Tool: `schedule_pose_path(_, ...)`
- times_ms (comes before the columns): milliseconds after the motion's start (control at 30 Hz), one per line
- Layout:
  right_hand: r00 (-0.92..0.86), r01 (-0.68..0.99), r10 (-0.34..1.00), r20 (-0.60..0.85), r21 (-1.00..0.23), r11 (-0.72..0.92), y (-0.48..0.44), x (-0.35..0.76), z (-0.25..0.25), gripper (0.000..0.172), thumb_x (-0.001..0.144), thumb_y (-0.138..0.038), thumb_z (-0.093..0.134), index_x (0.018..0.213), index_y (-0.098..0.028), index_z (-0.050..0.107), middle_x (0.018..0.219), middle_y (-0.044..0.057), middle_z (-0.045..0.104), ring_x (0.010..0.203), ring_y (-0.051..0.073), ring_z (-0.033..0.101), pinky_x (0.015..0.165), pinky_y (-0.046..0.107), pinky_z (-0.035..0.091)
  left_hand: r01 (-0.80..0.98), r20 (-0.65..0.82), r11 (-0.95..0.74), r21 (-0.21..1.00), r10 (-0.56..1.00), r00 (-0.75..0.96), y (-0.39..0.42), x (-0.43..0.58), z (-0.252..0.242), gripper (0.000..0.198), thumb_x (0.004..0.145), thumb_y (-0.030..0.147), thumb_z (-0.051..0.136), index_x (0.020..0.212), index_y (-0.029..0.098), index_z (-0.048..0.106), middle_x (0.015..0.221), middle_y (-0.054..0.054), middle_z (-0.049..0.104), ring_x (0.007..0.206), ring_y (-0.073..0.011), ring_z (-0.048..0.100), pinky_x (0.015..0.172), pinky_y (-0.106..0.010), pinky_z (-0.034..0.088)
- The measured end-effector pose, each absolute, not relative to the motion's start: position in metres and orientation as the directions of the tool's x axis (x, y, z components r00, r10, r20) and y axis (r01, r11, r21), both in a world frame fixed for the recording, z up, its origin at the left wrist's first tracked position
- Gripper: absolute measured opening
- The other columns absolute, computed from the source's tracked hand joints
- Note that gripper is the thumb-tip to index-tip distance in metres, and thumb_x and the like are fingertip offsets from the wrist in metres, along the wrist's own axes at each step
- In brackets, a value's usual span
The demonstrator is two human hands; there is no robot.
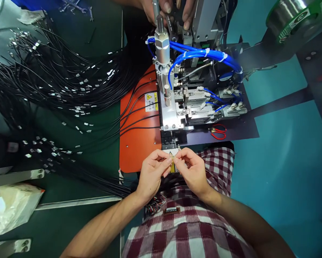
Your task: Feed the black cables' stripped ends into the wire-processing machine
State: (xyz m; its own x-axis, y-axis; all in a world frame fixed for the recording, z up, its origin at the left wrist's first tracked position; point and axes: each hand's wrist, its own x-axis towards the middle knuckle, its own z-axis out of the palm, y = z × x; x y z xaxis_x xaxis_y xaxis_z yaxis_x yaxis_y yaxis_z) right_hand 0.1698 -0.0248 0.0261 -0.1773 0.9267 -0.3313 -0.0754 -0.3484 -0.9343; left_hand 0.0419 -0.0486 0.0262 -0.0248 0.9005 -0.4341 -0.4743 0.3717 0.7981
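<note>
My left hand point(152, 173) and my right hand point(193, 172) meet just in front of the machine point(172, 116). Thumb and forefinger are pinched on both sides, the fingertips almost touching. Between them is something tiny and pale, too small to make out. Behind the fingers lies a small white and yellow label point(172, 167). To the left of the machine is an orange plate point(139, 154), with several black cables point(140, 128) running across it into the machine's edge.
Bundles of black cables with silvery ends point(82, 107) cover the green table point(96, 157) at left. Another person's hand point(189, 12) works behind the machine. Blue air hoses point(198, 53), red-handled cutters point(218, 132) and a solder spool point(287, 18) are to the right. A plastic bag point(18, 206) lies lower left.
</note>
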Motion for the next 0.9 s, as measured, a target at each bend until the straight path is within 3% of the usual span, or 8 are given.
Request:
schedule_pose_path(133, -0.227, -0.129, 0.886, -0.403, -0.890, -0.438, -0.025, 0.169, 0.026, 0.021, 0.079, -0.035, 0.065, 0.073, -0.018, 0.055, 0.051, -0.007, 0.043, 0.044, 0.007, 0.036, 0.043, 0.021, 0.030, -0.449, -0.468, 0.403, 0.797, 0.883, -0.038, -0.048, 0.041, 0.027, 0.017, 0.078, 0.025, 0.072, 0.079, 0.015, 0.059, 0.067, 0.005, 0.051, 0.047, -0.0008, 0.036, 0.044, -0.016, 0.024)
schedule_pose_path(267, -0.226, -0.142, 0.888, -0.400, -0.889, -0.436, -0.026, 0.169, 0.026, 0.021, 0.079, -0.035, 0.066, 0.074, -0.018, 0.055, 0.053, -0.007, 0.045, 0.043, 0.007, 0.036, 0.043, 0.021, 0.030, -0.385, -0.499, 0.452, 0.805, 0.866, -0.027, -0.048, 0.039, 0.027, 0.018, 0.078, 0.028, 0.073, 0.079, 0.014, 0.061, 0.064, 0.004, 0.050, 0.047, -0.0010, 0.035, 0.044, -0.016, 0.022)
schedule_pose_path(533, -0.245, 0.001, 0.898, -0.366, -0.926, -0.377, -0.021, 0.186, 0.026, 0.018, 0.080, -0.033, 0.064, 0.082, -0.015, 0.063, 0.064, -0.002, 0.055, 0.052, 0.009, 0.044, 0.050, 0.023, 0.037, -0.401, -0.519, 0.460, 0.792, 0.853, -0.047, -0.047, 0.039, 0.028, 0.018, 0.076, 0.028, 0.073, 0.077, 0.013, 0.062, 0.060, 0.005, 0.049, 0.046, -0.0010, 0.033, 0.044, -0.015, 0.023)
schedule_pose_path(733, -0.252, 0.111, 0.936, -0.246, -0.968, -0.225, -0.019, 0.186, 0.024, 0.012, 0.082, -0.028, 0.065, 0.081, -0.016, 0.065, 0.071, 0.001, 0.059, 0.057, 0.010, 0.047, 0.053, 0.024, 0.038, -0.372, -0.516, 0.467, 0.802, 0.856, -0.037, -0.046, 0.038, 0.028, 0.019, 0.076, 0.030, 0.073, 0.077, 0.014, 0.063, 0.062, 0.004, 0.052, 0.046, -0.0011, 0.033, 0.043, -0.015, 0.022)
schedule_pose_path(900, -0.292, 0.242, 0.953, -0.077, -0.970, -0.004, -0.019, 0.185, 0.027, 0.011, 0.086, -0.022, 0.059, 0.076, -0.017, 0.061, 0.076, 0.002, 0.058, 0.067, 0.013, 0.050, 0.062, 0.026, 0.040, -0.326, -0.467, 0.429, 0.842, 0.883, -0.042, -0.048, 0.039, 0.028, 0.016, 0.077, 0.028, 0.071, 0.077, 0.015, 0.063, 0.063, 0.004, 0.052, 0.047, -0.0028, 0.037, 0.044, -0.016, 0.026)
